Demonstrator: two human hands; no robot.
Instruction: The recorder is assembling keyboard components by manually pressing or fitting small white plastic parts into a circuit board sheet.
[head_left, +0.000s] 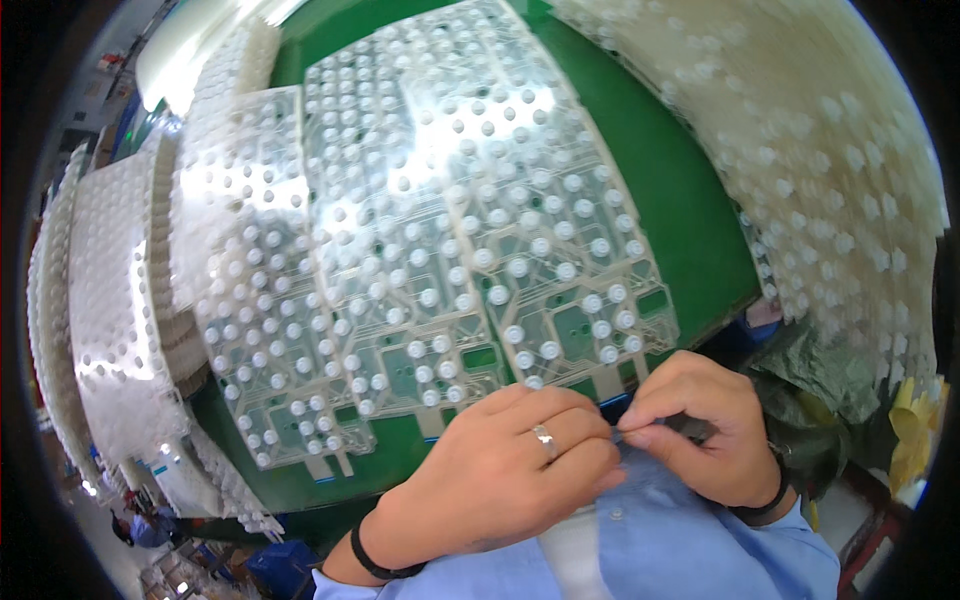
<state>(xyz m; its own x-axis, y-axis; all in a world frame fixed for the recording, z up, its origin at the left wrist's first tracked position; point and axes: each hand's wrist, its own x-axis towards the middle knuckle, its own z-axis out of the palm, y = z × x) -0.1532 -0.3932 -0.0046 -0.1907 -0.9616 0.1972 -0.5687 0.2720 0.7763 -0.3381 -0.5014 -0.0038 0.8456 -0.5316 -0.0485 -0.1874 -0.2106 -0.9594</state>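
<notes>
Clear keyboard membrane sheets with white rubber domes lie across a green table. My left hand [505, 465], with a silver ring and a black wrist band, is curled palm down at the near edge of the right-hand membrane sheet [548, 325]. Its fingertips are mostly hidden. Beside it, my right hand [705, 430] pinches thumb against index finger, close to the sheet's blue-tipped tail [612, 400]. Whatever is in either hand is too small or hidden to make out. Two more sheets, a middle membrane sheet [385, 270] and a left membrane sheet [262, 290], lie alongside.
Tall stacks of domed sheets [115, 290] stand at the left. A large stack of pale sheets [815, 190] fills the right side. The green table top [690, 220] shows between them. Dark plastic wrap [815, 375] and a yellow item [915, 430] are at right.
</notes>
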